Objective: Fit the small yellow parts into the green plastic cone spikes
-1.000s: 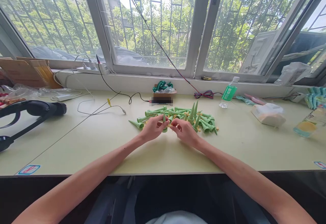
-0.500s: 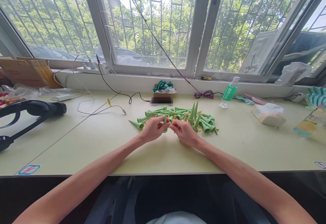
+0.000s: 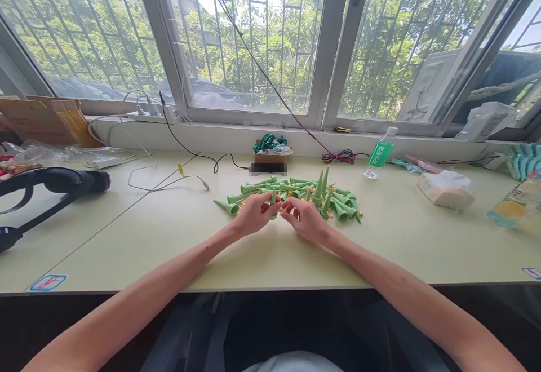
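Worktop, between front and back edges, nearer the back: left hand holds a green cone near upright, tip up, between thumb and fingers. Right hand just beside it, fingers curled to a narrow gap at a small yellow piece; cannot tell if it is gripped. Loose green cones lie behind and to both sides, yellow bits among them; a few upright cones by the right hand. Bottle toward the back edge, right of the pile. Handling, my judgement: keep the cone steady and light in the left, thin wall may flex; bring fingertips in square, wrists low, clear of the standing cones
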{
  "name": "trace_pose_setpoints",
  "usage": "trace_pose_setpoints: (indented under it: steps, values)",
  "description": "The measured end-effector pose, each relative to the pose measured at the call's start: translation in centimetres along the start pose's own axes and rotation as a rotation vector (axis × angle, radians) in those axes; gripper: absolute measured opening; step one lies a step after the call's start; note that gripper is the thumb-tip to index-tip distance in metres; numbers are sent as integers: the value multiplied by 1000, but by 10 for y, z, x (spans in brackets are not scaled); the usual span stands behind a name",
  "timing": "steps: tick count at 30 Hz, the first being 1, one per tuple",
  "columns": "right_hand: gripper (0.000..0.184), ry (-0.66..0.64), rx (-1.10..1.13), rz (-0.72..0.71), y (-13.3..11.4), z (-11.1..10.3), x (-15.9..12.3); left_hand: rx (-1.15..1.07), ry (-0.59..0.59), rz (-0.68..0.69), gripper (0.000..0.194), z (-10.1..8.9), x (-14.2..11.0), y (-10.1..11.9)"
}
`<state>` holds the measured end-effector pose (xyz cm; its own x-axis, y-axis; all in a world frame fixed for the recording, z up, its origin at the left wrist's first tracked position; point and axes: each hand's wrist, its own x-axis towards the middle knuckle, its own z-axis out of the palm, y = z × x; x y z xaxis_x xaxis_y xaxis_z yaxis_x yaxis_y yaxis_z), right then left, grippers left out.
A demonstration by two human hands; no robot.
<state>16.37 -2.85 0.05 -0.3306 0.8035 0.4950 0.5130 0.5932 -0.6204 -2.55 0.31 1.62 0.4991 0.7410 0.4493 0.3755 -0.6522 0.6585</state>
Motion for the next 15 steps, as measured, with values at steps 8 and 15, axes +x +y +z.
trace_pose_setpoints:
  steps: [8, 15]
  values:
    - [14, -21, -8, -45, 6, 2, 0, 29, -5, -11, 21, 0, 0, 0]
    - [16, -21, -3, -37, 5, 2, 0, 31, -2, 5, 21, 1, 0, -3]
